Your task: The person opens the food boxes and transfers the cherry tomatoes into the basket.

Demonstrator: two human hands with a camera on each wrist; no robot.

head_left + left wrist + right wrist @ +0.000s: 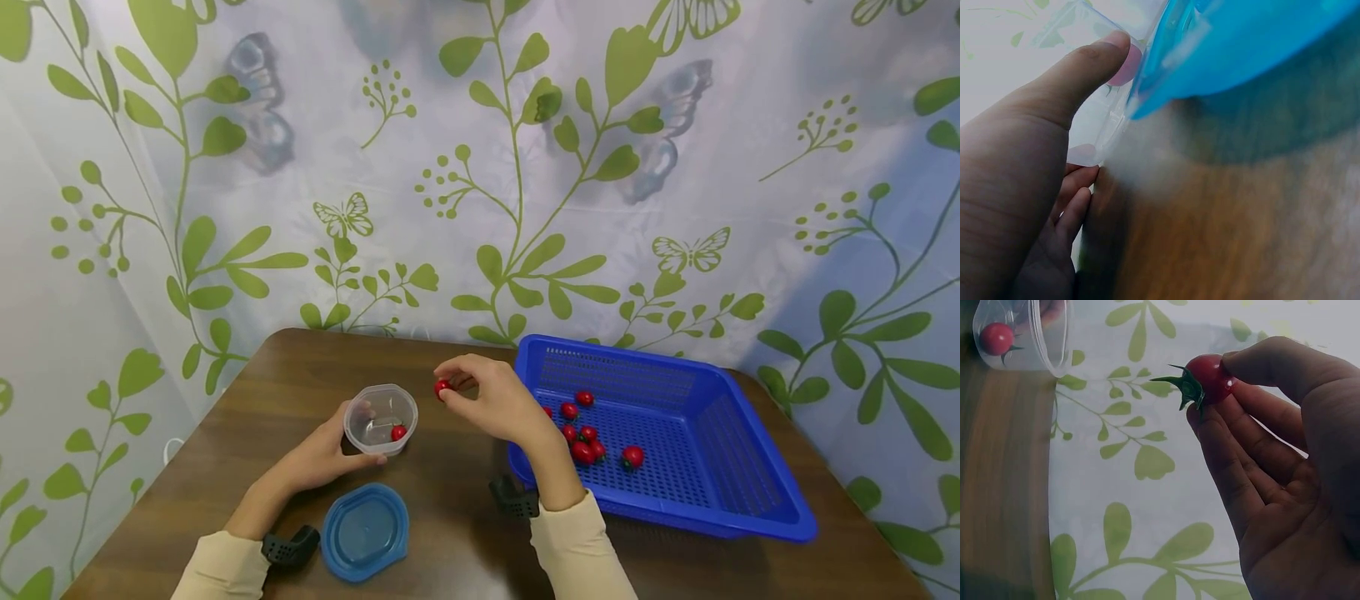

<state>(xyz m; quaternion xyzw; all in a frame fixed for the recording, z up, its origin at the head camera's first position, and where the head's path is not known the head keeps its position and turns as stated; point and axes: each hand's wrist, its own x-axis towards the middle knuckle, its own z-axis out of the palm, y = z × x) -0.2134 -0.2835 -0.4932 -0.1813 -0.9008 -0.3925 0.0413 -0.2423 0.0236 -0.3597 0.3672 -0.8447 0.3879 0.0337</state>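
Note:
My left hand [327, 452] grips a clear plastic tub [367, 414] from its left side, thumb along the near side and fingers round the far side. One cherry tomato [399, 432] lies inside the tub. Just right of the tub, in the air, my right hand [487, 396] pinches another cherry tomato [1211, 378] between thumb and fingertips. Its green stem cap [1190, 389] points away from the palm in the right wrist view. A blue lid [365, 531] lies on the table nearer to me than the tub.
A blue plastic basket [757, 517] stands on the right of the brown wooden table [450, 533], with several cherry tomatoes [632, 457] toward its left side. Behind the table hangs a leaf-patterned curtain [420, 167].

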